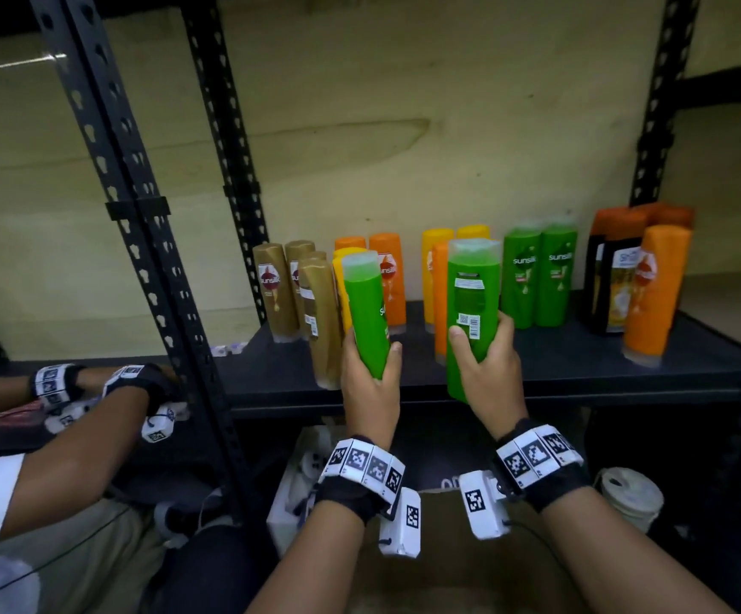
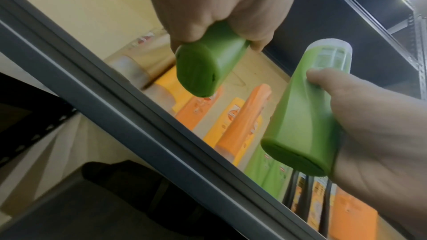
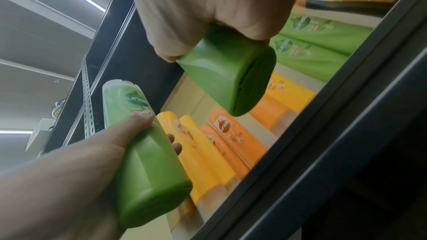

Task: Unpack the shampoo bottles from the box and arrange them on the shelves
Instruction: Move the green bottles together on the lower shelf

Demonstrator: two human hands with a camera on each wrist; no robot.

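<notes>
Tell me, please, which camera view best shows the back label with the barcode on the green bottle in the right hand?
The head view: the right hand holds its green bottle with the barcode label facing the camera. The right wrist view shows only that bottle's base; the left wrist view shows its side and a faint label near the cap.

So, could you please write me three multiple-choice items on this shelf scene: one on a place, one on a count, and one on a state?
1. Where do the two standing green bottles sit on the shelf?
A. Left of the brown bottles
B. Between the yellow bottles and the black bottles
C. On the floor

2. How many green bottles are being held?
A. One
B. Two
C. Three

3. How does the bottle in the right hand face the head camera?
A. Back label and barcode
B. Front logo
C. Its base

Answers: 1 B, yellow bottles stand left of them, black bottles right. 2 B, the left hand grips one green bottle, the right another. 3 A, the barcode shows.
</notes>
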